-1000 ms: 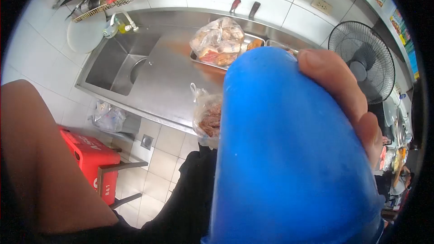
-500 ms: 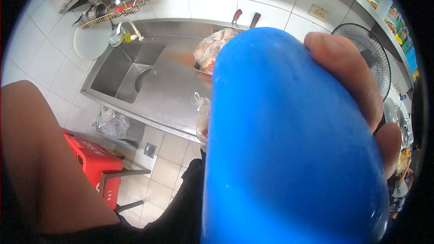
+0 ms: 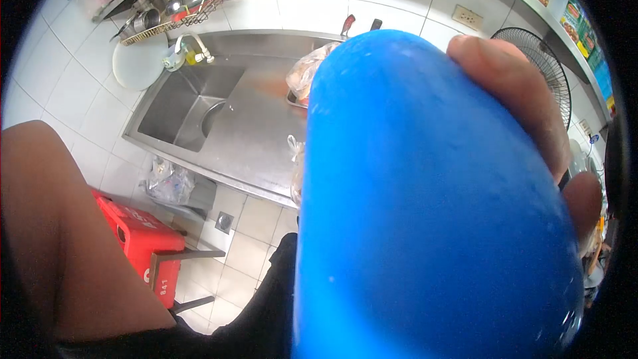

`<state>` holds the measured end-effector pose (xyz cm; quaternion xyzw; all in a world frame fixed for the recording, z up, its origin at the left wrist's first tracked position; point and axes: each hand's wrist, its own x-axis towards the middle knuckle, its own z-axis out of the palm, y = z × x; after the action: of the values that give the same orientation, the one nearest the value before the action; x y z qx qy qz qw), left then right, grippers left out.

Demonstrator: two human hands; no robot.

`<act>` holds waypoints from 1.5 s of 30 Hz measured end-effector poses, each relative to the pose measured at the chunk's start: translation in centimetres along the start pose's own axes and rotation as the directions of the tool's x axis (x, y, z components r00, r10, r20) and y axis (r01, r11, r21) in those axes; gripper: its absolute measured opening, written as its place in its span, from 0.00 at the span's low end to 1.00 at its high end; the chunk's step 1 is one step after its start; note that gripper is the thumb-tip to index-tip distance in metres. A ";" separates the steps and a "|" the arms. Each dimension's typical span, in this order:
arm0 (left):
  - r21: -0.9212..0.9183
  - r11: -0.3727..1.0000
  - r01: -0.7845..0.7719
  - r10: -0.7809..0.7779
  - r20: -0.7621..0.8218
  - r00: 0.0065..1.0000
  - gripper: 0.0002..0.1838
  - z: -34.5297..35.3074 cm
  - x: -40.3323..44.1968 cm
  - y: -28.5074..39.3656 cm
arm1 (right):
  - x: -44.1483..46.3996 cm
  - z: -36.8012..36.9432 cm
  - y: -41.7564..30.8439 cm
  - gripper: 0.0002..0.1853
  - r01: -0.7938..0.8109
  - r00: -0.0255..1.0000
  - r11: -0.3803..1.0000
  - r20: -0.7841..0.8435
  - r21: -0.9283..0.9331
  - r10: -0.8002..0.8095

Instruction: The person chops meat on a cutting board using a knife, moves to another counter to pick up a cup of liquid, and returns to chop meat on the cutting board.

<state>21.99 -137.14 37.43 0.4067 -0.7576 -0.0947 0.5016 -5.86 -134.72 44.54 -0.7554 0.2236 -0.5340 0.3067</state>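
I have the right hand [image 3: 525, 100] curled against the right flank of a big, smooth, rounded blue object [image 3: 425, 199], its fingers bent and pressing on the surface; how the palm sits behind it I cannot tell. The blue object fills the near middle and right of my view, its rounded end pointing away from me. On the left a bent bare arm [image 3: 73, 233] rises from a dark sleeve, but its hand is out of my sight, so I cannot tell how those fingers stand.

Past the blue object's left edge I make out a clear plastic bag [image 3: 307, 73] resting on a metal tray [image 3: 295, 100], both partly covered, and nearer, a knotted bag [image 3: 296, 169] at the front edge of the steel counter [image 3: 256, 129]. Farther left are the sink basin [image 3: 186, 110] and a white faucet [image 3: 203, 50], with a round white board [image 3: 136, 66] by the wall. Below, near left, I see a red box [image 3: 143, 226]. Far right, a black fan [image 3: 555, 70] shows partly behind the fingers.
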 end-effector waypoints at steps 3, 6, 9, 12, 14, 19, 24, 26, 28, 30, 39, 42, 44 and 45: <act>0.003 1.000 0.004 -0.004 0.002 1.000 0.10 0.0 -0.1 0.0 | -0.1 0.0 -0.1 0.28 -0.002 1.000 1.000 -0.003 0.007 0.002; 0.004 1.000 0.004 -0.004 -0.004 1.000 0.10 0.1 -0.1 0.1 | -0.1 -0.1 -0.1 0.28 -0.004 1.000 1.000 -0.004 0.009 0.004; 0.005 1.000 0.003 -0.003 -0.004 1.000 0.10 0.2 -0.2 0.3 | -0.2 -0.1 -0.2 0.29 -0.006 1.000 1.000 -0.003 0.010 0.006; 0.006 1.000 0.001 -0.001 -0.006 1.000 0.10 0.2 -0.2 0.4 | -0.2 -0.1 -0.2 0.30 -0.009 1.000 1.000 -0.003 0.012 0.009; 0.005 1.000 -0.003 0.003 -0.006 1.000 0.10 0.2 -0.3 0.5 | -0.2 -0.1 -0.2 0.30 -0.011 1.000 1.000 -0.003 0.014 0.011; 0.005 1.000 -0.023 0.023 -0.008 1.000 0.10 0.3 -0.2 0.9 | -0.2 -0.1 -0.1 0.32 -0.011 1.000 1.000 0.000 0.017 0.011; 0.004 0.999 -0.050 0.050 -0.005 0.999 0.10 0.2 0.3 1.3 | -0.2 0.0 0.0 0.33 -0.016 1.000 1.000 0.002 0.021 0.015; 0.006 0.998 -0.060 0.060 -0.005 0.998 0.10 0.2 0.4 1.5 | -0.1 0.0 0.1 0.34 -0.015 1.000 1.000 0.004 0.026 0.015; 0.006 0.997 -0.072 0.072 -0.004 0.997 0.10 0.2 0.5 1.6 | 0.0 0.1 0.2 0.34 -0.016 1.000 1.000 0.002 0.026 0.016; 0.007 0.996 -0.084 0.084 -0.001 0.996 0.10 0.2 0.5 1.7 | -0.1 0.1 0.3 0.35 -0.017 1.000 1.000 0.002 0.026 0.017; -0.001 0.990 -0.141 0.141 0.002 0.990 0.10 0.4 1.2 2.3 | 0.3 0.0 0.6 0.37 -0.024 1.000 0.999 0.002 0.030 0.024; 0.001 0.985 -0.171 0.171 0.002 0.985 0.10 0.4 1.5 2.6 | 0.4 0.1 0.7 0.38 -0.027 1.000 0.999 0.002 0.031 0.027; -0.001 0.981 -0.196 0.196 0.002 0.981 0.10 0.4 1.8 2.9 | 0.6 0.1 0.7 0.38 -0.029 1.000 0.999 0.003 0.029 0.029; -0.003 0.977 -0.214 0.214 0.002 0.977 0.10 0.4 1.9 3.2 | 0.6 0.1 0.8 0.39 -0.030 1.000 0.999 0.003 0.030 0.030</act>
<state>19.66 -136.52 40.35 0.3220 -0.7974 -0.0415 0.5086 -5.58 -135.67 44.38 -0.7480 0.2265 -0.5318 0.3262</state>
